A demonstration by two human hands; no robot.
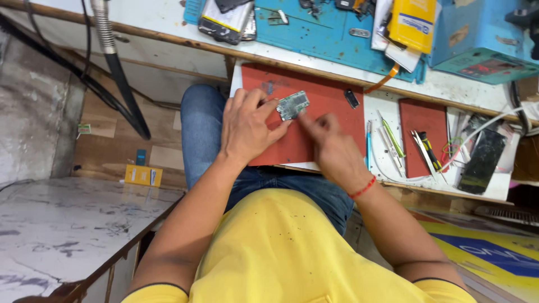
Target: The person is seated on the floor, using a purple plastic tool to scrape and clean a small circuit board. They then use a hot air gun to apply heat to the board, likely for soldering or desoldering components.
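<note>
Near the frame's centre, the left hand [245, 130] held a small circuit board [292, 105] in a pinching grip over the red mat [320, 90], while the right hand [331, 147], fingers curled, touched its lower edge with a fingertip.

White tabletop [168, 22], wood front edge. Red mat [331, 101] directly under both hands, small circuit board [292, 105] on it at the left hand [247, 130] fingertips. Second red mat [422, 134] and hand tools right of the right hand [332, 151]. Blue mat [325, 36] beyond both hands.

Matt red rubber mat [325, 106] under a shiny metal-shielded circuit board [292, 105].
</note>
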